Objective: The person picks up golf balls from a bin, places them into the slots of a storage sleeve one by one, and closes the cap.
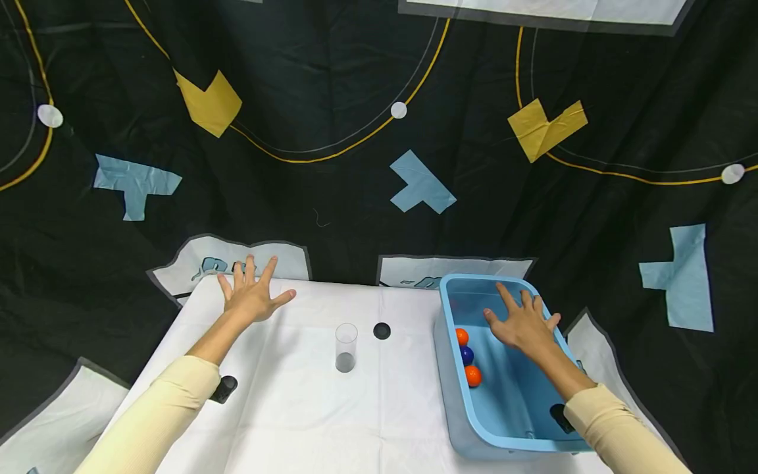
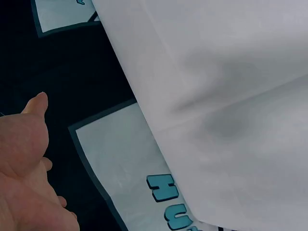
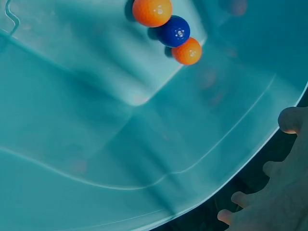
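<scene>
My left hand (image 1: 249,296) is spread over the far left part of the white table (image 1: 296,408), its fingers straight and nothing in them. Above the blue bin (image 1: 450,395) on the right, my right hand (image 1: 524,322) also has its fingers spread and holds nothing. Inside the bin, along its left side, lie an orange ball (image 3: 152,10), a dark blue ball (image 3: 174,32) and a second orange ball (image 3: 187,51) in a row. A clear cylindrical glass (image 1: 346,347) stands upright between the two hands, nearer the left one.
A small black disc (image 1: 381,330) lies on the table just right of the glass. Behind the table hangs a black cloth (image 1: 331,217) with yellow and light blue tape pieces. White printed panels (image 1: 456,271) show past the table's far edge.
</scene>
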The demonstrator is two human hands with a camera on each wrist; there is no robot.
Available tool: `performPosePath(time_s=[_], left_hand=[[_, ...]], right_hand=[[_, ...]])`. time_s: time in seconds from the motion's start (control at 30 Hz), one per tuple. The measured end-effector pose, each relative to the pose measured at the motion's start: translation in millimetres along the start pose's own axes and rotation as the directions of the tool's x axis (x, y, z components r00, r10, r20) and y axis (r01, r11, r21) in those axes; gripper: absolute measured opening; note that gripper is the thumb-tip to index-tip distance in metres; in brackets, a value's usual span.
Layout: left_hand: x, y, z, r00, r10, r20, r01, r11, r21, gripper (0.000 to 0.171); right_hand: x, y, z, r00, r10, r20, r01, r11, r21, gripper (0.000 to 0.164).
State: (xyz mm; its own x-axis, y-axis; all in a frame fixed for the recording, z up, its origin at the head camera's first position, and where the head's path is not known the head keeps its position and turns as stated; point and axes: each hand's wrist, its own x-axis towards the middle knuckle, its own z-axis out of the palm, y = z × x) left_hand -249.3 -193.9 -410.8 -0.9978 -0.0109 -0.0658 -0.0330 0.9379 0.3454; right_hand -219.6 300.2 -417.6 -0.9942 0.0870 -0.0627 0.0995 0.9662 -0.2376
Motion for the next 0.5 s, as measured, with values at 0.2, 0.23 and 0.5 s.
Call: performPosePath(time_s=[0.2,0.23,0.5], left_hand=[[-4.3,11.8,5.2,0.998,0.07,-0.003,-0.07,0.997,-0.025,0.085],[-5.1,15.1,6.0,0.997,0.083,-0.001,-0.083,0.996,-0.029,0.085],[-12.4,39.9,10.6,0.986,0.163,0.027,-0.161,0.985,-0.059,0.081]], right_hand=[[-3.4,-8.7,-1.6,1.0,-0.031,-0.005,0.031,0.999,0.016,0.076],[-3.8,-10.8,-1.9,0.999,-0.035,-0.005,0.035,0.999,0.017,0.075],[-6.0,-30.7,-4.8,0.997,-0.078,0.003,0.077,0.995,0.061,0.072]])
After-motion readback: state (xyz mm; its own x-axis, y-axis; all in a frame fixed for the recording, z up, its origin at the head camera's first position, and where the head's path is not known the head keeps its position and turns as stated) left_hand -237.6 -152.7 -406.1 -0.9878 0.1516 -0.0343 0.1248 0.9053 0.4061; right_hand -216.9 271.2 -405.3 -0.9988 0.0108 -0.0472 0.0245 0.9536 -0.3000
